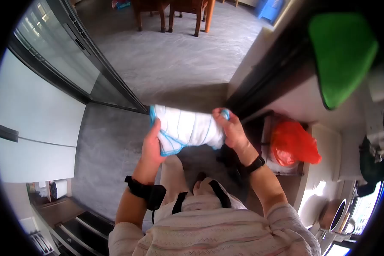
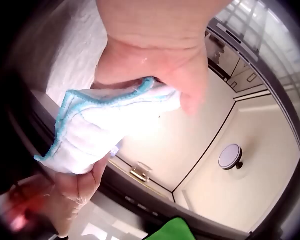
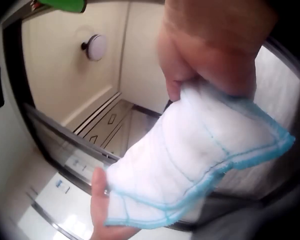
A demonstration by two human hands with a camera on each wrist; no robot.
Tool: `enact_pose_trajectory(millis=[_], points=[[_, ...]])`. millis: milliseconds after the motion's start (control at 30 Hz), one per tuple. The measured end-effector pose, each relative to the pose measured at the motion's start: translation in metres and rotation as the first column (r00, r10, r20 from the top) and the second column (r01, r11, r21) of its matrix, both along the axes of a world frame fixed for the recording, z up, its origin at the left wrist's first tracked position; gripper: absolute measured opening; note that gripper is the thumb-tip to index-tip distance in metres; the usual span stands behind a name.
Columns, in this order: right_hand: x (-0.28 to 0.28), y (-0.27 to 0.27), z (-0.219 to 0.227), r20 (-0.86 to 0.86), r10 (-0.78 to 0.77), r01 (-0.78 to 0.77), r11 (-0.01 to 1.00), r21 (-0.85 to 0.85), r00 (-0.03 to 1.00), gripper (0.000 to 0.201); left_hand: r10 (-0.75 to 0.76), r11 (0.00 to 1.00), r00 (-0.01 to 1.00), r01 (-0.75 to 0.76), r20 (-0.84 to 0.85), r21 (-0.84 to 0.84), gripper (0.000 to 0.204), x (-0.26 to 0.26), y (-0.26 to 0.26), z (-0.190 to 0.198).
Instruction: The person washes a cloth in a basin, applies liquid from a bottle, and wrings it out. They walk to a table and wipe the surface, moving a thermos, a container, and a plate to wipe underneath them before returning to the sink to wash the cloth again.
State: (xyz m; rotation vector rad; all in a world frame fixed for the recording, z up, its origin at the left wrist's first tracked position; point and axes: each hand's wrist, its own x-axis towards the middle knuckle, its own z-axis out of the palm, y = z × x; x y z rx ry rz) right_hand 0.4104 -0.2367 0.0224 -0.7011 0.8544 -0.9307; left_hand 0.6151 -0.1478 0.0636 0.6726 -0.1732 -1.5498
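Head view: the white cloth (image 1: 190, 127) with blue edging is held in mid-air above the floor (image 1: 111, 141); the left hand (image 1: 152, 144) and the right hand (image 1: 233, 130) each grip one end. Left wrist view: the cloth bends between the grips; it should handle as light, soft and unlikely to slip or break. Right wrist view: stitched layers show; pinch both ends through all layers to retain the folds.

cloth (image 1: 192, 127): white, blue lines, blue edging | bag (image 1: 291, 143): red | floor (image 1: 179, 59): grey, marbled
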Motion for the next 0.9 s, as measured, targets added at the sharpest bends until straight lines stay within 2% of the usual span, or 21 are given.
enact_pose_trajectory(millis=[33, 100, 133, 167, 233, 267, 300, 333, 367, 467, 533, 567, 633, 667, 700, 767, 833, 867, 900], points=[[0.005, -0.009, 0.005, -0.040, 0.011, -0.014, 0.996, -0.083, 0.999, 0.012, 0.005, 1.000, 1.000, -0.005, -0.002, 0.003, 0.046, -0.001, -0.010, -0.002], [0.039, -0.044, 0.004, -0.360, -0.082, -0.050, 0.938, -0.342, 0.929, 0.014, 0.008, 0.999, 1.000, -0.006, -0.031, 0.045, 0.046, 0.011, -0.053, -0.027], [0.063, -0.053, 0.000, -0.320, -0.159, -0.021, 0.869, -0.494, 0.934, 0.018, -0.025, 0.999, 0.999, 0.026, -0.024, 0.028, 0.045, 0.013, -0.072, -0.037], [0.083, -0.062, -0.003, -0.462, -0.184, -0.109, 0.836, -0.538, 0.868, 0.020, -0.030, 0.999, 0.999, 0.031, -0.030, 0.018, 0.048, 0.018, -0.095, -0.059], [0.139, -0.075, -0.001, -0.487, -0.317, -0.208, 0.624, -0.754, 0.814, 0.013, -0.076, 0.994, 0.994, 0.069, -0.080, -0.090, 0.044, 0.033, -0.137, -0.083], [0.149, -0.091, -0.006, -0.494, -0.322, -0.210, 0.626, -0.751, 0.807, 0.013, -0.098, 0.991, 0.990, 0.088, -0.101, -0.098, 0.045, 0.038, -0.151, -0.089], [0.160, -0.116, -0.018, -0.617, -0.345, -0.189, 0.749, -0.635, 0.708, 0.014, -0.102, 0.990, 0.990, 0.091, -0.101, -0.106, 0.045, 0.046, -0.163, -0.088], [0.170, -0.147, -0.029, -0.713, -0.357, -0.133, 0.836, -0.532, 0.604, 0.015, -0.093, 0.996, 0.992, 0.093, -0.080, 0.002, 0.046, 0.052, -0.177, -0.085], [0.169, -0.171, -0.047, -0.710, -0.386, -0.115, 0.829, -0.547, 0.590, 0.018, -0.085, 0.989, 0.995, 0.091, -0.058, 0.117, 0.047, 0.057, -0.189, -0.082], [0.175, -0.209, -0.046, -0.717, -0.414, -0.107, 0.822, -0.559, 0.561, 0.016, -0.161, 0.977, 0.977, 0.178, -0.141, 0.114, 0.038, 0.068, -0.231, -0.072], [0.185, -0.227, -0.033, -0.629, -0.494, -0.085, 0.742, -0.665, 0.600, 0.016, -0.171, 0.972, 0.967, 0.197, -0.188, 0.129, 0.037, 0.069, -0.278, -0.095], [0.185, -0.245, -0.036, -0.630, -0.502, -0.081, 0.741, -0.666, 0.592, 0.016, -0.160, 0.969, 0.959, 0.198, -0.235, 0.146, 0.036, 0.068, -0.302, -0.108], [0.184, -0.282, -0.043, -0.667, -0.527, -0.124, 0.729, -0.673, 0.527, 0.017, -0.202, 0.960, 0.940, 0.246, -0.274, 0.134, 0.036, 0.064, -0.343, -0.111], [0.178, -0.318, -0.057, -0.756, -0.455, -0.062, 0.837, -0.543, 0.471, 0.015, -0.231, 0.938, 0.950, 0.274, -0.209, 0.212, 0.039, 0.064, -0.363, -0.117], [0.169, -0.351, -0.068, -0.755, -0.463, -0.041, 0.840, -0.541, 0.465, 0.014, -0.257, 0.918, 0.956, 0.287, -0.140, 0.273, 0.042, 0.063, -0.382, -0.124], [0.155, -0.416, -0.099, -0.780, -0.484, -0.070, 0.831, -0.552, 0.397, 0.013, -0.281, 0.920, 0.957, 0.289, -0.070, 0.264, 0.043, 0.063, -0.428, -0.127], [0.168, -0.458, -0.087, -0.804, -0.428, -0.118, 0.850, -0.513, 0.413, 0.015, -0.272, 0.941, 0.946, 0.300, -0.174, 0.157, 0.042, 0.070, -0.485, -0.132], [0.177, -0.477, -0.083, -0.731, -0.502, -0.151, 0.767, -0.623, 0.463, 0.016, -0.247, 0.947, 0.947, 0.280, -0.205, 0.154, 0.042, 0.072, -0.516, -0.135], [0.180, -0.487, -0.073, -0.705, -0.490, -0.245, 0.704, -0.667, 0.513, 0.015, -0.280, 0.908, 0.912, 0.353, -0.299, 0.225, 0.041, 0.078, -0.540, -0.145]])
